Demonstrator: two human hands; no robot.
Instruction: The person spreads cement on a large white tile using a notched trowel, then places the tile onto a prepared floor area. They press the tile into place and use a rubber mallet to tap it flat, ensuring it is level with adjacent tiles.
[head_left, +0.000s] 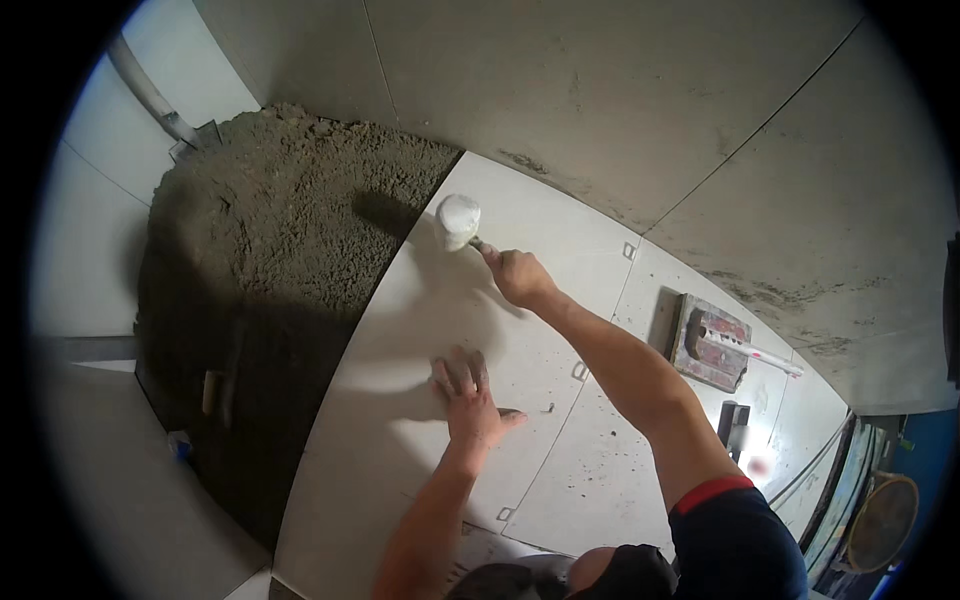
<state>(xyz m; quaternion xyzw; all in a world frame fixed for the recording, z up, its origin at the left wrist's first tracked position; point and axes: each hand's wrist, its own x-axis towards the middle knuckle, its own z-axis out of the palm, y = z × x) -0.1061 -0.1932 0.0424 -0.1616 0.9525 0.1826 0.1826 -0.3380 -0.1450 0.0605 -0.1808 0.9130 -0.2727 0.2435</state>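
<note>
My right hand [520, 277] is closed round the handle of a white-headed mallet [459, 218]. The mallet head is over the far left part of a large pale floor tile [540, 225], near the edge beside the mortar; whether it touches the tile I cannot tell. Nearer to me, my left hand [468, 405] lies on the same tile with its fingers spread and holds nothing. Small square clips [580, 371] sit along the joint between this tile and the neighbouring one [610, 450] to the right.
Rough grey mortar [300, 220] covers the floor at left, with a tool handle [212, 392] lying in it. A grey pipe [150, 95] stands in the far left corner. To the right lie a flat rectangular tool [705, 345] with a white handle and a dark device [735, 425] by a bright light.
</note>
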